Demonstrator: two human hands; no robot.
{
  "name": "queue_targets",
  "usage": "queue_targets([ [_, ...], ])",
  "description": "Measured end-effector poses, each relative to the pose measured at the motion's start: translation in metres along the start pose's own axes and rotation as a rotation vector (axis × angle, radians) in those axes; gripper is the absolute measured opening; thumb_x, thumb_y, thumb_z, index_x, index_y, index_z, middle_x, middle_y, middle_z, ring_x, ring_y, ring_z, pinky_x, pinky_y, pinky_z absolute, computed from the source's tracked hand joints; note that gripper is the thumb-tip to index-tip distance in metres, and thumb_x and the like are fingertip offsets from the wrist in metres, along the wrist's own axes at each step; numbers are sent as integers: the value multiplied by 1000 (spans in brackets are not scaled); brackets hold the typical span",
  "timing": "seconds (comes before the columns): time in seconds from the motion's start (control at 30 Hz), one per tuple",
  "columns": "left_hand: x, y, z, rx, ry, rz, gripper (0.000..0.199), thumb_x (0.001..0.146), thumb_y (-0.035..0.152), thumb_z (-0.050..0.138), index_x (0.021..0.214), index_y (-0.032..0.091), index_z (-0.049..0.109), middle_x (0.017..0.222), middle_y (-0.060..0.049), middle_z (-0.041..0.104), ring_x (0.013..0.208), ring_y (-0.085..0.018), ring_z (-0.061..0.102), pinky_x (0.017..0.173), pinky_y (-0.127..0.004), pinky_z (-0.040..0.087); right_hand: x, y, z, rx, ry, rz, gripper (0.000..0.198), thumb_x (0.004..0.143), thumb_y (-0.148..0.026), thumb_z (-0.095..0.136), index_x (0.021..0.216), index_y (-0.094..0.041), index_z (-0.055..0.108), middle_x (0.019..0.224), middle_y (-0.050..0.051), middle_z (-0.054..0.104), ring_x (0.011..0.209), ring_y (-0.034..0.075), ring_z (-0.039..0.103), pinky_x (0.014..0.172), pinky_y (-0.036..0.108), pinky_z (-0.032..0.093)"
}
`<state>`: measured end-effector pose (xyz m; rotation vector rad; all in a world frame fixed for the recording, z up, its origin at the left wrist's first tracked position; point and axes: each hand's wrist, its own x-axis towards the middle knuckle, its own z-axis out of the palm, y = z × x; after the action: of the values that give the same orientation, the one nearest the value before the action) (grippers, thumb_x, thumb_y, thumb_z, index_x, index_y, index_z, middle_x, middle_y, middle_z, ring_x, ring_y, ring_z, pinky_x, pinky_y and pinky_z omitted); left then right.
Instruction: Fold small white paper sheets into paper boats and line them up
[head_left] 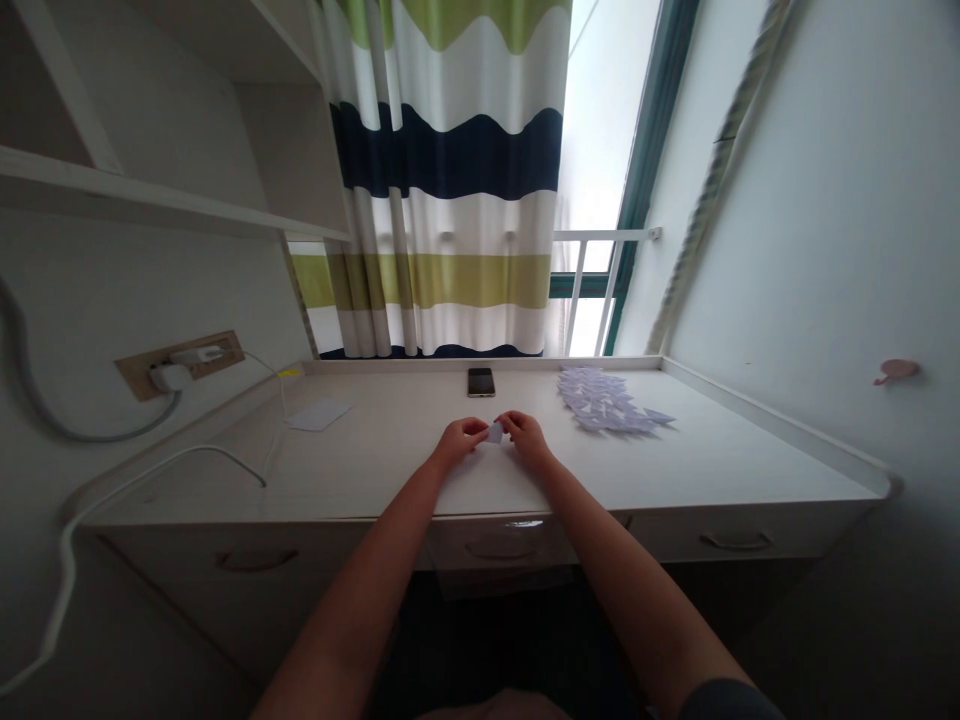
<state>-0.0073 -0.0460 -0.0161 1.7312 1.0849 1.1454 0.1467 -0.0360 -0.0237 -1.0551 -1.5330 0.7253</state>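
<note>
Between my two hands is a small piece of white paper (494,433), held just over the white desk (405,480). My left hand (459,440) pinches its left side with thumb and fingers. On the right side, my right hand (523,434) grips its upper edge with closed fingers. To the right lies a spread pile of pointed, folded paper pieces (604,402), apart from my hands. Flat sheets of paper (320,415) rest on the left part of the desk. How the held piece is folded is too small to make out.
A dark phone (481,382) lies beyond my hands near the desk's back edge. A white cable (202,449) runs across the left side below a wall socket (180,366). A striped curtain (450,150) hangs behind the desk. Drawers with handles (736,542) are along the front.
</note>
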Motion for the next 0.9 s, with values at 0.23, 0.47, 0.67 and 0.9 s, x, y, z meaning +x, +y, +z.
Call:
queue_targets([
  [0.23,2,-1,-2,98,192,74,19,61,30,59,70,14,60,66,-4,60,56,-12,53,44,-20,41,-5,-9,-1,159,71,44,28,58,-42,61,69,-19,49,48,-6,46,42,10,47,43,23,36],
  [0.47,-3,2,2,-3,59,97,29,61,37,64,75,14,55,67,-3,58,58,-12,56,48,-21,46,-7,-12,3,317,-125,124,33,52,-42,67,66,-17,51,63,-1,56,57,13,58,53,26,46],
  [0.67,-5,2,3,-70,-59,97,34,60,41,64,76,13,53,81,-5,57,63,-13,58,51,-26,49,-8,-11,2,349,-147,110,29,51,-36,69,68,-17,54,66,-2,56,60,12,57,58,29,48],
  [0.9,-5,3,2,-143,-60,52,36,58,40,66,78,13,54,84,-6,58,65,-13,59,56,-28,51,-7,-11,1,353,-153,106,25,52,-31,69,68,-17,56,69,-1,57,63,12,57,59,28,48],
])
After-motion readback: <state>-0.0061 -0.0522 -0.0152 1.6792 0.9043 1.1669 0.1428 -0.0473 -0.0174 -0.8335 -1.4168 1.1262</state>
